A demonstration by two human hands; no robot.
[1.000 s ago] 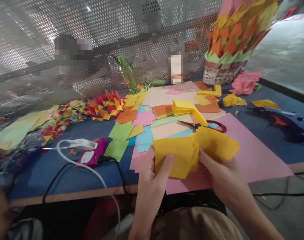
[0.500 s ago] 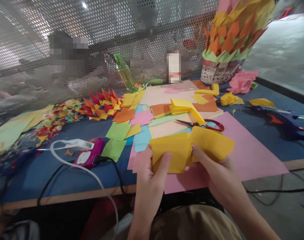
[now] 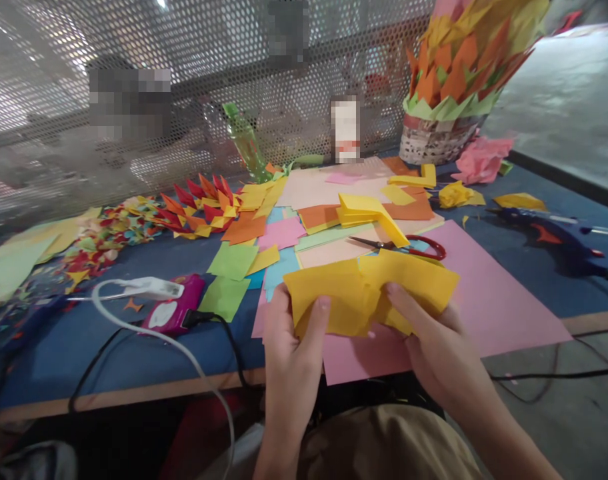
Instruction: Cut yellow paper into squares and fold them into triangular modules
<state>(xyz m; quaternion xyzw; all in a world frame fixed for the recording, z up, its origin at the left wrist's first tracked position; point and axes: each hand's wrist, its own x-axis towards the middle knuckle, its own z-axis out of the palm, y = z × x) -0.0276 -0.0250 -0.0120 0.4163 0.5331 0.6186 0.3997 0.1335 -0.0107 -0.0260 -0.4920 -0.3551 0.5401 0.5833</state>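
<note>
My left hand [image 3: 294,347] is closed on a stack of yellow paper squares [image 3: 329,287], thumb on top and fingers behind. More yellow paper [image 3: 421,280] is pinched in my right hand [image 3: 441,340], its thumb near where the two sets overlap. Both are held just above a large pink sheet [image 3: 484,300]. Right behind the paper lie red-handled scissors [image 3: 431,248], with a folded yellow paper strip [image 3: 367,210] beside them.
A glue gun [image 3: 559,233] lies at the right. Corded at the left is a magenta power adapter [image 3: 177,307]. Behind are a green bottle [image 3: 244,140], a folded-paper ring [image 3: 199,210] and a tall paper-decorated basket [image 3: 439,137]. A perforated metal screen [image 3: 194,40] borders the table.
Both hands have shifted slightly left with the paper. The left stack is tilted more, and the right-hand paper overlaps it further. The view has moved a little.
</note>
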